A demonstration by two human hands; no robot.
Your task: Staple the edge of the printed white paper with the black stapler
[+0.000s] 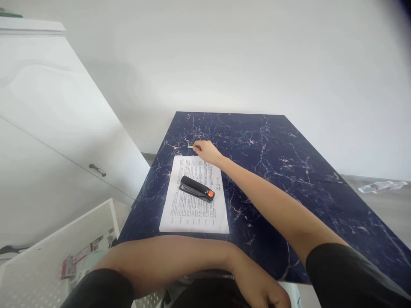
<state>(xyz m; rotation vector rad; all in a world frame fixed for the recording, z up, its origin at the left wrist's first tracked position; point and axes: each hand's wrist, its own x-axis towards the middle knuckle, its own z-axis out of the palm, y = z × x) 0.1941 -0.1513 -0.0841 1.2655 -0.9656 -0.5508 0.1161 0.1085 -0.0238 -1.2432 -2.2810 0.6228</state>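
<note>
Near the table's far left part, my right hand (205, 149) has its fingertips pinched on one end of a small pale strip (190, 146) that lies on the tabletop. Its kind is too small to make out. Just below that hand lies a printed sheet of paper (180, 214) with dense lines of text and some handwriting at its right. A black stapler (196, 188) with an orange patch rests slantwise on the sheet, touched by neither hand. My left hand (263, 286) hangs at the table's near edge, its forearm crossing in front of me; the frame's bottom cuts off its fingers.
The dark blue marble-patterned table (257, 145) meets a white wall (231, 55) at the back. To the left stand a white cabinet (58, 111) with dark handles and a white perforated bin (38, 273) holding packages. Clear plastic (382, 186) lies on the floor at right.
</note>
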